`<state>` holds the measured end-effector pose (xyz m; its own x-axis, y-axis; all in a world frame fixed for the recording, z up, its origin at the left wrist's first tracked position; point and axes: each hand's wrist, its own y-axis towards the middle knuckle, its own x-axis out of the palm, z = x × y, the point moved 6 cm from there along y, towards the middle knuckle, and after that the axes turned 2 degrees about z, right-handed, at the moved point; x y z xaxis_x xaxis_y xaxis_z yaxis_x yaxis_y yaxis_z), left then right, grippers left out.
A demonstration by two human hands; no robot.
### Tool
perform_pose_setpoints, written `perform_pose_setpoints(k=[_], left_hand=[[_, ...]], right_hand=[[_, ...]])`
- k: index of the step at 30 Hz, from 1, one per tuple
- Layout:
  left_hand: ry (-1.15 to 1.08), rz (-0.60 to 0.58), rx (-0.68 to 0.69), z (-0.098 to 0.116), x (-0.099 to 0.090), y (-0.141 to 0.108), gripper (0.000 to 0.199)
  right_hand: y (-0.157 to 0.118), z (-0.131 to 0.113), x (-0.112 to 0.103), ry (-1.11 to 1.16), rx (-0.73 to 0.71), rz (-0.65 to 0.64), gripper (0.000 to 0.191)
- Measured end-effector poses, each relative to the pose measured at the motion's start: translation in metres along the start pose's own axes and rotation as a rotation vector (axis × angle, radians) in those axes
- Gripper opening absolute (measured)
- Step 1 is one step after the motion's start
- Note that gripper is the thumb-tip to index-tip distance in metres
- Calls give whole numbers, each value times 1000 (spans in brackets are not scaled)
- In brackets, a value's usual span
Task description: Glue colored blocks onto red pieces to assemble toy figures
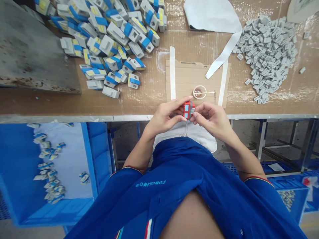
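A small red block with light blue windows and a grey side (186, 110) is held at the table's front edge. My left hand (167, 116) grips it from the left, thumb below and forefinger above. The fingers of my right hand (211, 119) are pinched at its right side, on a small grey piece (192, 111). Just beyond the hands, a small round cup (199, 87) with a thin stick across it stands on a taped cardboard sheet (185, 78).
Grey blocks with blue and yellow parts (119, 36) are heaped at the back left beside a metal plate (32, 49). Small grey pieces (269, 53) lie at right, near a white cloth (211, 15). A blue crate (89, 159) stands lower left.
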<state>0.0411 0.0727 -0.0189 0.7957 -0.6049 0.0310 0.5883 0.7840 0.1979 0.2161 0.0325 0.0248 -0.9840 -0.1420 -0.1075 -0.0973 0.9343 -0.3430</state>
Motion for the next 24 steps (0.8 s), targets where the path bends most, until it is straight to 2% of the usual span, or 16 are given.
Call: perform_pose_setpoints(k=[3, 7, 10, 13, 17, 20, 24], left_hand=[[94, 10, 32, 1, 0, -2, 69], [223, 13, 91, 6, -1, -1, 66], [238, -5, 118, 9, -1, 1, 66], [176, -9, 109, 9, -1, 2, 69], [61, 27, 69, 5, -1, 1, 73], [25, 63, 35, 5, -2, -1, 67], [51, 90, 21, 8, -3, 0, 53]], right_hand=[[1, 3, 1, -98, -17, 34, 15], [3, 8, 4, -80, -14, 54, 19], [3, 6, 5, -79, -43, 50, 19], [0, 1, 4, -115, -146, 71, 13], [-7, -8, 3, -233, -341, 177, 6], [-13, -13, 6, -341, -457, 236, 8], [-16, -17, 8, -396, -536, 269, 9]])
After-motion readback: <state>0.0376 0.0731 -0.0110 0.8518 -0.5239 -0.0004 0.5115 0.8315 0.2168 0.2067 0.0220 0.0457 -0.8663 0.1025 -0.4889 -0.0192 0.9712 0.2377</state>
